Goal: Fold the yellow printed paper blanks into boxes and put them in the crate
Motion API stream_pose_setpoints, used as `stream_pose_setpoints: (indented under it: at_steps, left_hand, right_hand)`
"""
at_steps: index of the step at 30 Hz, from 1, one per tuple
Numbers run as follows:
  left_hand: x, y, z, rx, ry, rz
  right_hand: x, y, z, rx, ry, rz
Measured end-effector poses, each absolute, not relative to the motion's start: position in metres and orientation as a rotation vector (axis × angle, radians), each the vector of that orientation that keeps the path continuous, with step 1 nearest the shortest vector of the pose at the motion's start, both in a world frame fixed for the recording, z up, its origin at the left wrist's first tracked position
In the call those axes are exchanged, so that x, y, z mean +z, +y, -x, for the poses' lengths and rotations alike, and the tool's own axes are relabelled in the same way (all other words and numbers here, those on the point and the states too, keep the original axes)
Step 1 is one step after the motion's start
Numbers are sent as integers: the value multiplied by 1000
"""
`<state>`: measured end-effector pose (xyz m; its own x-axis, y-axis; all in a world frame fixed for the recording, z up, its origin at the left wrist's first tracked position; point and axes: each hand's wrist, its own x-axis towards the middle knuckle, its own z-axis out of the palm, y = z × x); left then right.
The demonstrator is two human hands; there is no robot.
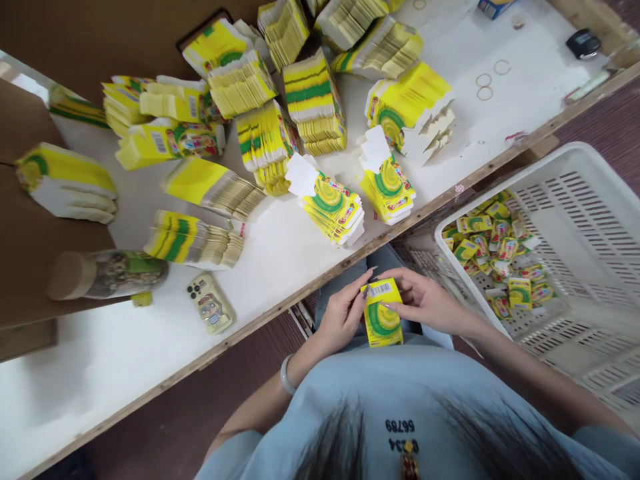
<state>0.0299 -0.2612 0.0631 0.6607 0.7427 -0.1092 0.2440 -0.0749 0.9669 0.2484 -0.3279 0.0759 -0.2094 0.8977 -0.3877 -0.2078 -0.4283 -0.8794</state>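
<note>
Two hands (379, 303) around one yellow-green box (384, 319), its underside and some right-hand fingertips hidden.

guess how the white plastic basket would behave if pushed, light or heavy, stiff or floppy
The basket is probably light for its size: its walls are slotted and small yellow cartons cover only part of its floor. It looks stiff, with a thick rim. The loosely piled cartons might slide about.
</note>
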Motion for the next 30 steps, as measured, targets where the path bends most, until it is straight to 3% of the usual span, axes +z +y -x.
stream_pose_setpoints:
  at_steps: [11, 22, 26, 30]
  left_hand:
    - [67, -255, -34, 513, 735, -1712]
    - [69, -252, -30, 515, 650, -1817]
    - [79, -197, -35, 627, 645, -2182]
    - [78, -90, -43, 986, 1073, -2267]
  right_hand:
    - [77, -336, -238, 1653, -863, 1257]
    - [74, -334, -251, 1810, -865, 1144]
    - [67, -343, -256, 1511, -820, 1333]
    - [70, -356, -321, 749, -1035, 1875]
